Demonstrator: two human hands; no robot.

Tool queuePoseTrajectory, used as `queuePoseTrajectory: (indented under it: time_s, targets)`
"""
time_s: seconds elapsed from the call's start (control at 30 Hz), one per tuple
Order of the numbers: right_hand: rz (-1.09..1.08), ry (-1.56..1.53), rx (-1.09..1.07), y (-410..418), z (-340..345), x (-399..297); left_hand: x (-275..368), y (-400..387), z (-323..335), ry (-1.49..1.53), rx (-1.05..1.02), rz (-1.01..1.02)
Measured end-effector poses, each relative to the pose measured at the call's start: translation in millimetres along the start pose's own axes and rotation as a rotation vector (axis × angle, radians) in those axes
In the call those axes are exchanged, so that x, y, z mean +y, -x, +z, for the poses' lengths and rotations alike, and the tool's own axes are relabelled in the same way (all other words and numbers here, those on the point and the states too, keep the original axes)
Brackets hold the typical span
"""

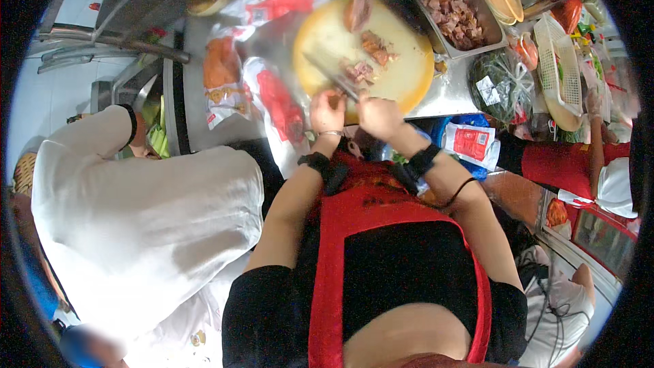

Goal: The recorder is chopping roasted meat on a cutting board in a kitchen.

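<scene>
My right hand grips the handle of a kitchen knife, whose blurred blade points to the upper left over a round, pale yellow cutting board. Close beside it, at the board's near edge, is my left hand with its fingers curled; whether anything is between them I cannot tell. Small chopped meat pieces lie by the blade. Farther up are a partly cut piece of browned meat and a larger chunk of meat near the far rim.
A steel pan of diced meat stands right of the board. Red-and-white packages and a bag with orange contents lie to the left. A bagged dark green item and a white plastic basket sit farther right. A co-worker in white is close on my left.
</scene>
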State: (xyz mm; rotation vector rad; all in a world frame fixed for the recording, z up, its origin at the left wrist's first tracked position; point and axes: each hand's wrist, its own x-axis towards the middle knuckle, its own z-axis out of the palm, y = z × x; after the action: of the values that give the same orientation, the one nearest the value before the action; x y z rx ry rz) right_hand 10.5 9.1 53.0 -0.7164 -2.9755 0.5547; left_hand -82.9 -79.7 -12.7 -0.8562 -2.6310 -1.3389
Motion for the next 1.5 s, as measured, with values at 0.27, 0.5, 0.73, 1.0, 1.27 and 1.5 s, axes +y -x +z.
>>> queuePoseTrajectory:
  time_s: [0.27, 0.5, 0.73, 1.0, 1.27, 1.5]
  targets:
    - [0.006, -0.059, 0.103, 9, -55, -2, -18, -6, -6, 0.052, 0.031, -0.161]
    - [0.129, -0.058, 0.055, 3, -53, -17, -33, 6, -13, 0.208, 0.183, -0.225]
    - [0.128, -0.044, -0.156, -27, -8, -7, -10, -11, 2, -0.031, -0.041, -0.081]
    - [0.35, -0.558, 0.09, 71, -43, 55, -23, -53, 21, 0.051, -0.285, 0.249]
    - [0.634, -1.196, -0.028, 108, 13, 69, 8, -42, 68, 0.133, -0.418, 0.358]
    - [0.64, -1.325, 0.018, 101, -24, 51, 93, -22, 74, 0.426, -0.354, 0.052]
